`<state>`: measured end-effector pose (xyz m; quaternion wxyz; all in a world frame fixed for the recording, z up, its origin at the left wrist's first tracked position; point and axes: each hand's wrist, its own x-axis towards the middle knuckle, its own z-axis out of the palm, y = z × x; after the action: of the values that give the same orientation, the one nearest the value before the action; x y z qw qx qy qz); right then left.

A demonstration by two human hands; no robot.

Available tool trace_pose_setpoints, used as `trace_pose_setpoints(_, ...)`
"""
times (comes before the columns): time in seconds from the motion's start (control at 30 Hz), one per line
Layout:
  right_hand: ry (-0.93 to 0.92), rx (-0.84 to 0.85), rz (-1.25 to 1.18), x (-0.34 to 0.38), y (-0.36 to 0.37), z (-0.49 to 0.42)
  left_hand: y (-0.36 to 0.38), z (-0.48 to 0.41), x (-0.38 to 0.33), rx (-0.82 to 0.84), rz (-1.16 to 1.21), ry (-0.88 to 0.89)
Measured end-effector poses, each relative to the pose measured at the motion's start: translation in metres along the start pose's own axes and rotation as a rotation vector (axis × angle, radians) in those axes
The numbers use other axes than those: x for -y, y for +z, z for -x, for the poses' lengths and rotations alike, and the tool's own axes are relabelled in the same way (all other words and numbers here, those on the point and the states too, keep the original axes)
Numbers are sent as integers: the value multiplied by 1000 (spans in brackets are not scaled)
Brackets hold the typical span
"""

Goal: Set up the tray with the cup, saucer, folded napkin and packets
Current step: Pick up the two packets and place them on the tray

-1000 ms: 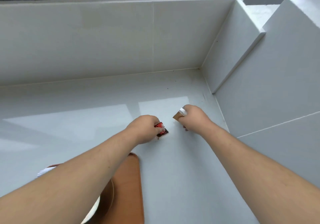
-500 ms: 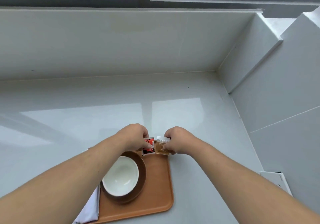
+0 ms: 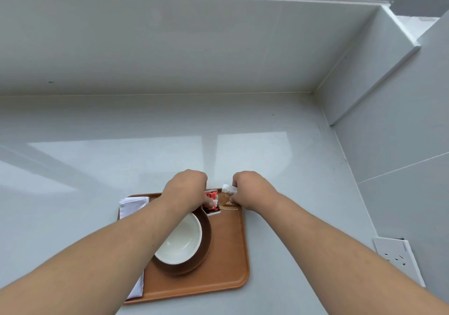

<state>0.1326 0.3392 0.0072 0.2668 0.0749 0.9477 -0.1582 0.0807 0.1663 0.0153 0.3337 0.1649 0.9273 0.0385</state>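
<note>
An orange-brown tray (image 3: 228,273) lies on the pale counter. On it sits a dark brown saucer (image 3: 206,241) with a white cup (image 3: 181,241) in its middle. A folded white napkin (image 3: 132,204) lies along the tray's left side, partly hidden by my left arm. My left hand (image 3: 185,189) pinches a red and black packet (image 3: 211,202) at the tray's far edge. My right hand (image 3: 251,192) pinches a brown and white packet (image 3: 228,199) right beside it. Both packets touch the tray's far right corner.
The glossy counter (image 3: 97,168) runs back to a tiled wall and a window sill. A tiled wall closes the right side, with a white socket plate (image 3: 398,258) low on it.
Both hands carried the packets from the bare counter near the right wall back onto the tray's far edge. The camera tilted down, bringing the whole tray into view.
</note>
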Motion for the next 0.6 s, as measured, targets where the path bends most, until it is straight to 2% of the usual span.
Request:
trace_pose_setpoints(0.2, -19, -34, -23, 0, 4, 5, 1, -3, -1, -25, -29, -19)
trace_pose_setpoints(0.33, -39, -67, 82, -3, 4, 9, 3, -3, -1, -39, -68, -55)
trace_pose_setpoints(0.5, 49, -96, 107, -5, 4, 10, 6, -4, -2, -71, -102, -59)
trace_pose_setpoints(0.6, 33, -94, 154, -5, 2, 8, 7, -5, -4, -78, -113, -64)
